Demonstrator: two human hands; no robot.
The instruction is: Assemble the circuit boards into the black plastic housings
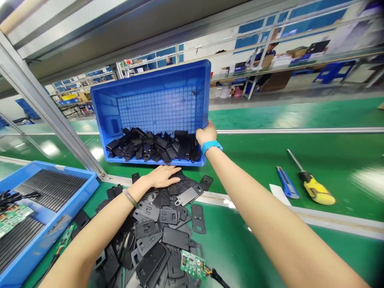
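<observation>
My right hand (206, 133), with a blue band at the wrist, grips the right rim of a blue plastic bin (154, 108). The bin is tipped on its side, its opening facing me. Small black plastic parts (156, 145) lie heaped along its lower wall. Just below the bin, my left hand (164, 176) rests palm down with fingers spread over a loose pile of flat black plastic plates (177, 238). A green circuit board (193, 264) with wires lies at the pile's near right side.
Left stands a blue tray (93, 182) of black slatted pieces, with another circuit board (15, 218). A yellow-handled screwdriver (318, 190) and a blue utility knife (288, 183) lie right. A metal post (54, 104) rises left under an overhead shelf. A person (265, 54) sits far behind.
</observation>
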